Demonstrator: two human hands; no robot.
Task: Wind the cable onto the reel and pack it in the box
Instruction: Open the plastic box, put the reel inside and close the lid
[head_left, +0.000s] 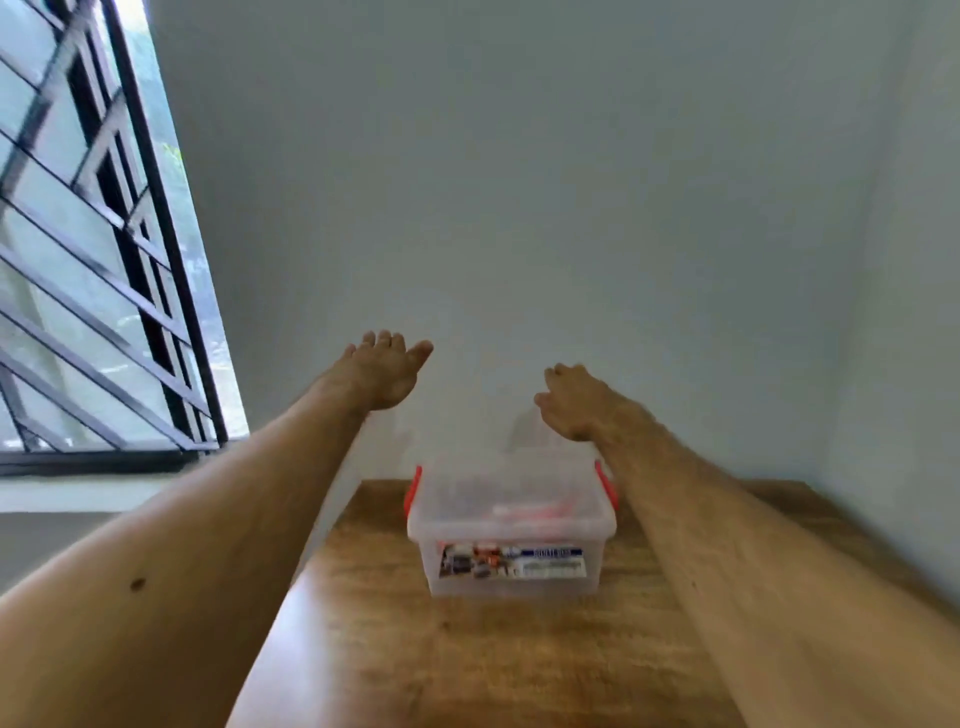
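Observation:
A translucent plastic box (511, 525) with red side latches and a printed label on its front stands on the wooden table (467, 649), near the far edge by the wall. Something pale red shows blurred through its lid; I cannot tell what it is. No cable or reel is visible outside the box. Both my arms stretch forward above the table. My left hand (382, 371) hovers beyond and to the left of the box, fingers apart, holding nothing. My right hand (574, 400) hovers above the box's far right corner, fingers loosely curled downward, empty.
A pale wall rises directly behind the table and along its right side. A window with black metal bars (104, 260) fills the left, with a white sill below it. The table's left edge drops to a grey floor.

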